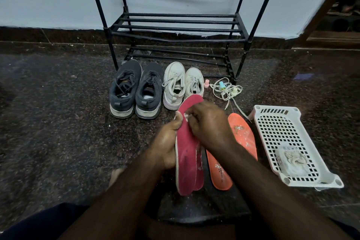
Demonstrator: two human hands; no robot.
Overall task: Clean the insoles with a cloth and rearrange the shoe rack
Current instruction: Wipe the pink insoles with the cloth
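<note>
Left hand (167,142) grips pink insole (188,160) above the floor; right hand (208,122) pinches white cloth (186,118) vs. its top. Risk: insole flexes, slips onto orange insole (241,134).

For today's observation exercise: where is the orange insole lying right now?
In the head view, the orange insole lies on the floor right of centre, between the pink insole held in both hands and the white basket.
</note>
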